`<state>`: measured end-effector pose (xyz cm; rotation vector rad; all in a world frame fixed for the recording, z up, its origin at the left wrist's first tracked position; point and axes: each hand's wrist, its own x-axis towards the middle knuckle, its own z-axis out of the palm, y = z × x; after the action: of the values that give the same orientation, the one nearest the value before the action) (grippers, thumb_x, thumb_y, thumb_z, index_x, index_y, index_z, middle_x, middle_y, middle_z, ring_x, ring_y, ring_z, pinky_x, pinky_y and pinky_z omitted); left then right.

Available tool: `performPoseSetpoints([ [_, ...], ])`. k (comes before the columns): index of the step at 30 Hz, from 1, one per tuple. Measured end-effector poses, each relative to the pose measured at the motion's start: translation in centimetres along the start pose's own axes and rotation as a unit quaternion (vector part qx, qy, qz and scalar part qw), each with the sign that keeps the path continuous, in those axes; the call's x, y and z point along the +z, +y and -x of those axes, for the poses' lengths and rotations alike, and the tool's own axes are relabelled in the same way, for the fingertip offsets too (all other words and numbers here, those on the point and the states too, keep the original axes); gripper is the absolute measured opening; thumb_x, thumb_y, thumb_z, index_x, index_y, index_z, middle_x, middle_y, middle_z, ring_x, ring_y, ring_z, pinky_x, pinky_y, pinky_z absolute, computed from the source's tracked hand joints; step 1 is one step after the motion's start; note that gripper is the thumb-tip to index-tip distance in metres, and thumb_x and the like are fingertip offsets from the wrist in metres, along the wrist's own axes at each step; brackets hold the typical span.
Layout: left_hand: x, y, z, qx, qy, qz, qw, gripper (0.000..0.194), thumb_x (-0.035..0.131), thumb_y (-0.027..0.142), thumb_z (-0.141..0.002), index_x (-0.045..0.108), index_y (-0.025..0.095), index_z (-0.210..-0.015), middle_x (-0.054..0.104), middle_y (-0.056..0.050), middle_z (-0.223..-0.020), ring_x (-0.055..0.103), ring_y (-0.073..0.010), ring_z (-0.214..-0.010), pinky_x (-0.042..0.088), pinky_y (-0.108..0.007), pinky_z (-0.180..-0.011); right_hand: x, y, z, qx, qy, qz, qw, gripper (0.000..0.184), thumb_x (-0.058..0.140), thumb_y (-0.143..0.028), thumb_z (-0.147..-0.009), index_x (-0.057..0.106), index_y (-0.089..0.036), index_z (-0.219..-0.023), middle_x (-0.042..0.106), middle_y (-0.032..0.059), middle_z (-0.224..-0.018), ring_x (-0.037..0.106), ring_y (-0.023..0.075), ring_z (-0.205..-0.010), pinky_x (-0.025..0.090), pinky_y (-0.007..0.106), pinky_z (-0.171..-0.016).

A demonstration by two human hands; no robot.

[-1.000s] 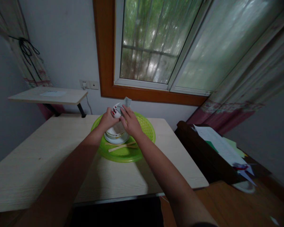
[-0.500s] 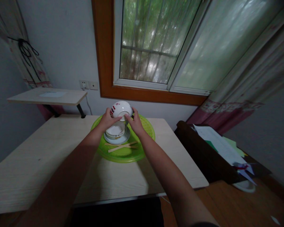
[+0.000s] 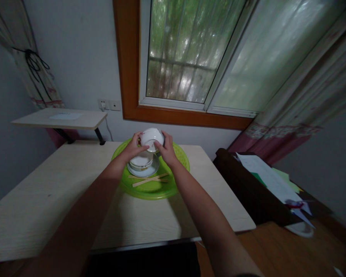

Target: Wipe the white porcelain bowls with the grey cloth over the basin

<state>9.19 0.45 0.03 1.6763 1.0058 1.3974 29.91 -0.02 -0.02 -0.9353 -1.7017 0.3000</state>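
Observation:
A white bowl (image 3: 152,135) is tipped so that its underside faces me, held up between both hands. My left hand (image 3: 134,147) grips its left side, thumb across the base. My right hand (image 3: 167,149) is closed on its right side in the same way. Just below stand more white bowls (image 3: 141,161), stacked on a white plate (image 3: 151,169). Nearer to me, wooden chopsticks (image 3: 151,179) lie crossed. Plate and chopsticks rest in a round green basin (image 3: 161,192).
The basin sits on a pale wooden table (image 3: 75,173). A small raised shelf (image 3: 89,119) stands at the back left, under a wall socket (image 3: 109,104). Right of the table is a dark piece of furniture (image 3: 245,192) with papers (image 3: 268,175). Behind is a window (image 3: 184,69).
The held bowl has turned in my hands: its red-patterned side has swung away and more of its plain underside shows. It has shifted slightly right and down.

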Motion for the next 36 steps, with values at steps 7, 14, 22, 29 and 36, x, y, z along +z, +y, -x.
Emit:
performPoseSetpoints([
  [7, -0.2, 0.1, 0.2, -0.009, -0.027, -0.047, 0.998, 0.083, 0.084, 0.048, -0.067, 0.05, 0.023, -0.138, 0.056, -0.014, -0.146, 0.06, -0.0304, -0.127, 0.051, -0.043, -0.106, -0.8, -0.6, -0.1, -0.067, -0.048, 0.031, 0.996, 0.06, 0.053, -0.052, -0.1, 0.044, -0.023, -0.152, 0.05, 0.0146, -0.14, 0.047, 0.0287, -0.135, 0.037, 0.05, -0.119],
  [14, -0.2, 0.8, 0.5, -0.012, -0.026, -0.067, 0.997, 0.079, 0.084, 0.048, -0.065, 0.052, 0.022, -0.132, 0.063, -0.013, -0.137, 0.063, -0.0294, -0.123, 0.052, -0.043, -0.103, -1.1, -0.7, -0.2, -0.092, -0.078, 0.047, 0.992, 0.059, 0.053, -0.051, -0.101, 0.046, -0.025, -0.153, 0.048, 0.0149, -0.148, 0.044, 0.0291, -0.14, 0.035, 0.051, -0.121],
  [22, 0.0, 1.6, 0.8, -0.035, 0.012, -0.135, 0.99, 0.071, 0.085, 0.045, -0.063, 0.052, 0.021, -0.121, 0.068, -0.011, -0.119, 0.067, -0.0264, -0.106, 0.054, -0.039, -0.089, -1.0, -0.3, -0.4, -0.077, -0.078, 0.039, 0.993, 0.057, 0.054, -0.052, -0.101, 0.051, -0.026, -0.152, 0.052, 0.0132, -0.154, 0.047, 0.0285, -0.143, 0.034, 0.053, -0.123],
  [29, 0.0, 1.3, 0.6, -0.032, 0.038, -0.196, 0.979, 0.064, 0.083, 0.046, -0.065, 0.048, 0.022, -0.112, 0.067, -0.006, -0.105, 0.066, -0.0236, -0.093, 0.051, -0.034, -0.078, -0.9, -2.2, -0.2, -0.106, -0.08, 0.065, 0.989, 0.047, 0.046, -0.039, -0.105, 0.055, -0.028, -0.15, 0.054, 0.0077, -0.155, 0.048, 0.0245, -0.145, 0.034, 0.05, -0.125],
  [36, 0.0, 1.5, 0.5, -0.028, 0.069, -0.186, 0.98, 0.056, 0.079, 0.032, -0.066, 0.046, 0.022, -0.11, 0.068, -0.005, -0.1, 0.066, -0.0196, -0.086, 0.049, -0.03, -0.075, -0.2, -4.5, 0.2, -0.208, -0.146, 0.094, 0.963, 0.043, 0.047, -0.03, -0.104, 0.062, -0.024, -0.144, 0.056, 0.0058, -0.154, 0.038, 0.0249, -0.153, 0.033, 0.053, -0.127],
])
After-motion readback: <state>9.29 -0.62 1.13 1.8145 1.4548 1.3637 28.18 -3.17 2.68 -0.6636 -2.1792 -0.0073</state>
